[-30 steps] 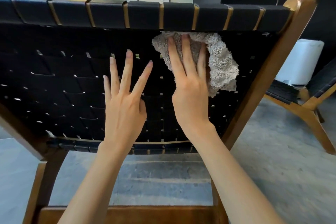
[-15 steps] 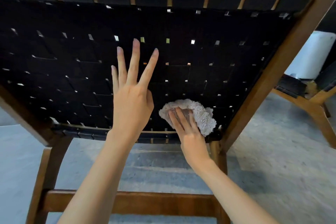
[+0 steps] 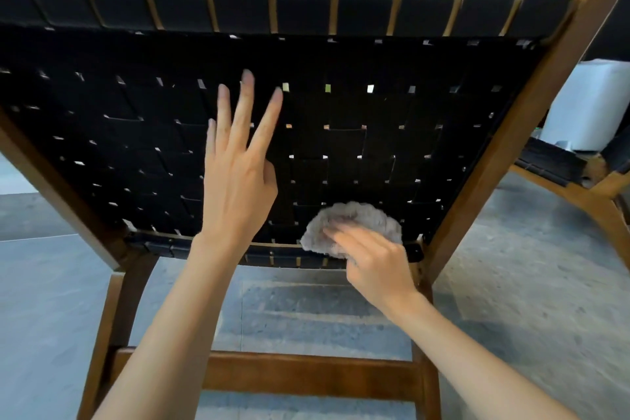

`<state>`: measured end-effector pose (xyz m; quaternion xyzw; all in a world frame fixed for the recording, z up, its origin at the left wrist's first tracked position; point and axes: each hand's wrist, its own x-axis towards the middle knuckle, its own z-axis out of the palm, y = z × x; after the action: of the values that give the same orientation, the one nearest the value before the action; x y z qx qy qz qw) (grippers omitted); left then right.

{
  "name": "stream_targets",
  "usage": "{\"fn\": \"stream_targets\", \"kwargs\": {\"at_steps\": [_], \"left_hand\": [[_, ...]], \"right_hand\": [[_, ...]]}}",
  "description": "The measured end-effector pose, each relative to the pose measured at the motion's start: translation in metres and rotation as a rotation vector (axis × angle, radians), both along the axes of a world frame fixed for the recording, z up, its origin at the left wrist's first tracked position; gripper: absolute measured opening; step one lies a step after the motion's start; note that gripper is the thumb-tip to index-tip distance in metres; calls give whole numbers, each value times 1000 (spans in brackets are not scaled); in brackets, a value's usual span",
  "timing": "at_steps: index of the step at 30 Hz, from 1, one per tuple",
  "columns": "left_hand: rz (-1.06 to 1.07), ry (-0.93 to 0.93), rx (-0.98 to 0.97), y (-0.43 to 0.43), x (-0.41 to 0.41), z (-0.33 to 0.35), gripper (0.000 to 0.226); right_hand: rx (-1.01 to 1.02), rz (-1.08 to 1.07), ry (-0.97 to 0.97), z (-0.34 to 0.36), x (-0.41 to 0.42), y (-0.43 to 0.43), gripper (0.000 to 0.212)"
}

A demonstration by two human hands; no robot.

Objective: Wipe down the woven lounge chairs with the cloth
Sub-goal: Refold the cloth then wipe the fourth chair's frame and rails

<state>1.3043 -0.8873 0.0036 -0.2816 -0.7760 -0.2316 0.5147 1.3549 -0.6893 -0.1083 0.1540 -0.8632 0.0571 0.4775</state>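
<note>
Our right fingers (image 3: 344, 238) lie flat and close together on the cloth (image 3: 361, 216), pressing it to the weave; they are blurred, so we cannot tell where the thumb sits. They point up and to the left. The cloth is bunched under and just beyond them, its long axis running side to side along the bottom rail (image 3: 272, 257). It sits low in the right corner of the woven back (image 3: 375, 136), near the right side rail (image 3: 504, 160). The right hand (image 3: 378, 266) is the one on the cloth. Our left hand (image 3: 238, 181) stands higher and to the left, fingers straight and fanned wide, holding nothing. We judge the next stroke must go up or leftward, since wood bounds the cloth below and to the right.
</note>
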Motion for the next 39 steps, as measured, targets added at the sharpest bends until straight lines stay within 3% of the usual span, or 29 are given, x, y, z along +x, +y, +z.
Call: {"fn": "stream_targets", "kwargs": {"at_steps": [3, 6, 12, 19, 27, 31, 36, 39], "left_hand": [[19, 14, 60, -12, 0, 10, 84], [14, 11, 76, -14, 3, 14, 83], [17, -11, 114, -14, 7, 18, 82], [14, -17, 133, -14, 6, 20, 81], [3, -27, 150, -11, 1, 14, 82], [-10, -34, 159, -9, 0, 13, 82], [-12, -36, 154, -10, 0, 13, 84], [16, -43, 151, -11, -2, 10, 83]], "right_hand": [[43, 124, 385, 55, 18, -18, 51], [10, 85, 613, 116, 28, -40, 43], [-36, -279, 452, 158, 24, -63, 47], [-114, -170, 394, 154, 15, -44, 39], [77, -243, 375, 131, 8, -40, 43], [21, -99, 361, 130, -1, -37, 42], [86, 27, 637, 149, 9, -42, 27], [129, 32, 739, 171, 9, -45, 37]]}}
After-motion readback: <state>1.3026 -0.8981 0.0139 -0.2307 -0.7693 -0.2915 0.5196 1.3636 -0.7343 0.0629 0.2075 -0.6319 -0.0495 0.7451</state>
